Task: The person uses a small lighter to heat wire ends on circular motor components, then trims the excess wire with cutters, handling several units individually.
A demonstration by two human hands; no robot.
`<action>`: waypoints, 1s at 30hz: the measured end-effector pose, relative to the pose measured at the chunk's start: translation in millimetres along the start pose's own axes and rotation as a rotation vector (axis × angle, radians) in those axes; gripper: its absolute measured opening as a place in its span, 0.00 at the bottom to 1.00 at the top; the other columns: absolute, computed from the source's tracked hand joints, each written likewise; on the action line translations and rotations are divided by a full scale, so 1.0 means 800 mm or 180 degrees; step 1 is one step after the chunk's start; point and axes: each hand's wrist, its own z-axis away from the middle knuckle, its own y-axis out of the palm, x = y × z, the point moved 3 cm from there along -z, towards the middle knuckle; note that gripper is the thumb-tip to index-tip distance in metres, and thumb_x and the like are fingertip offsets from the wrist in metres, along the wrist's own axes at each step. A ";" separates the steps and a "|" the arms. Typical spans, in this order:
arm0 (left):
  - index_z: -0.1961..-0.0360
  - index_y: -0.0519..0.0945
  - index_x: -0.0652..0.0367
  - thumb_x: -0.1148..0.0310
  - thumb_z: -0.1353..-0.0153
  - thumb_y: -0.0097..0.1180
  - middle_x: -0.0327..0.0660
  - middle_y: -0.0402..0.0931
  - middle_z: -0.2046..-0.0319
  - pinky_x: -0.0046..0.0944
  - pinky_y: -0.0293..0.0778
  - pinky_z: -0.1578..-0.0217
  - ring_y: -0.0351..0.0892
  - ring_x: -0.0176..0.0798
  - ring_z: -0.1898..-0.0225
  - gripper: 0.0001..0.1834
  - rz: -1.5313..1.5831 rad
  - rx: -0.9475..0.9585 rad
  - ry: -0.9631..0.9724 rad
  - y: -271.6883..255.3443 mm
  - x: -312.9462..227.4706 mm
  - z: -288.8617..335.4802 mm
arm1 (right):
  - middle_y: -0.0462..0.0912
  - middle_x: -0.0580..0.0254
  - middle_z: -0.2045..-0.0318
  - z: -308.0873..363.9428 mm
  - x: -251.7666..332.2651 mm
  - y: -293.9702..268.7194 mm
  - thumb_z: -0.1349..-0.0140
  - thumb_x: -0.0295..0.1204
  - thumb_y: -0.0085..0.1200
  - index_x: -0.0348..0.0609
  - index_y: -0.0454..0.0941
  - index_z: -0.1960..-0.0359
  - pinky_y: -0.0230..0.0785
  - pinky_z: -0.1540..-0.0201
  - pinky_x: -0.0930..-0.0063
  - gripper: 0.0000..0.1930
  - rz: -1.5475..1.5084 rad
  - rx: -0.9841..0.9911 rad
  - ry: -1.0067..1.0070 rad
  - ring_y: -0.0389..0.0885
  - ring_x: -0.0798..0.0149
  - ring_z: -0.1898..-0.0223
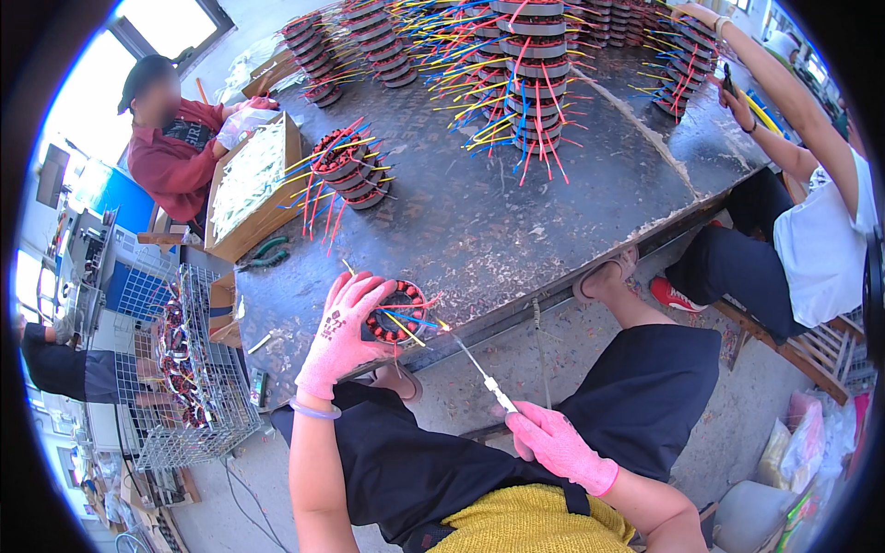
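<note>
My left hand (352,318), in a pink glove, grips a motor stator (402,313) at the table's near edge. The stator is a ring with red windings, and red, blue and yellow lead wires stick out of it. Below the edge, my right hand (558,444), also gloved in pink, is closed around a slim tool with a white handle (499,394) and a thin metal shaft. Its shaft slants up and left toward the stator's wire ends. A small yellow-orange spot shows near the tip; whether the tip touches a wire I cannot tell.
Stacks of wired stators (535,83) stand on the dark table (461,217), with a shorter stack (352,170) nearer me. Green-handled pliers (267,252) lie by a cardboard box (253,184) of white pieces. One co-worker (175,138) sits at left, another (820,221) at right. A wire basket (198,369) stands left.
</note>
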 end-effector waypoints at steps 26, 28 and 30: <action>0.35 0.73 0.52 0.62 0.67 0.77 0.45 0.70 0.37 0.54 0.49 0.26 0.61 0.52 0.30 0.50 0.0007 0.0029 -0.0034 0.000 -0.001 -0.001 | 0.71 0.69 0.82 -0.001 -0.002 -0.001 0.23 0.37 0.42 0.38 0.76 0.43 0.62 0.74 0.75 0.18 0.0136 -0.0019 -0.0072 0.68 0.75 0.80; 0.35 0.73 0.51 0.63 0.67 0.77 0.45 0.70 0.37 0.54 0.49 0.26 0.61 0.52 0.30 0.50 0.0001 0.0023 -0.0026 0.001 0.001 -0.001 | 0.71 0.68 0.82 -0.001 -0.002 -0.001 0.23 0.37 0.42 0.38 0.76 0.43 0.62 0.74 0.75 0.18 0.0114 -0.0011 -0.0099 0.68 0.75 0.80; 0.35 0.73 0.51 0.63 0.67 0.77 0.46 0.70 0.37 0.54 0.49 0.26 0.60 0.52 0.30 0.50 0.0002 0.0019 -0.0017 0.002 0.002 0.000 | 0.70 0.69 0.82 -0.001 0.000 -0.001 0.23 0.37 0.42 0.38 0.76 0.43 0.62 0.74 0.76 0.18 0.0110 -0.0002 -0.0125 0.68 0.76 0.80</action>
